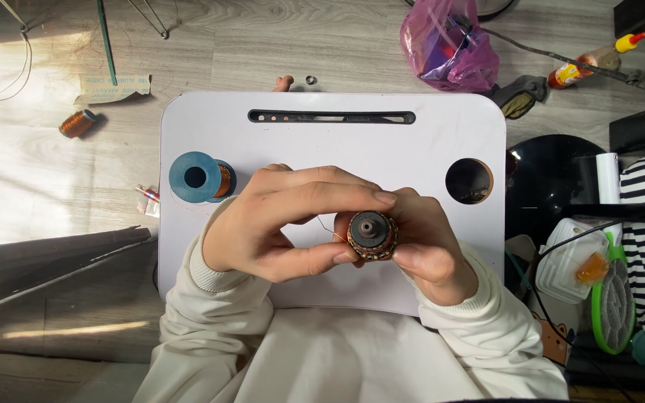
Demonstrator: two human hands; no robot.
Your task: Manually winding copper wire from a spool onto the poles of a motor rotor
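cream sleeves point(210, 336) are reaching in from the bottom edge. left hand point(281, 224) and right hand point(427, 242) are both pinching a small copper-wound motor armature point(372, 235) over the white lap desk point(337, 142), with a thin wire point(326, 226) trailing off it. blue spool of copper wire point(199, 177) is sitting further left on the desk, and a pink plastic bag point(448, 43) is lying on the floor beyond.

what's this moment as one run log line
hands: left hand and right hand both hold motor rotor | wire: thin strand by left fingers | table: blue wire spool on white lap table
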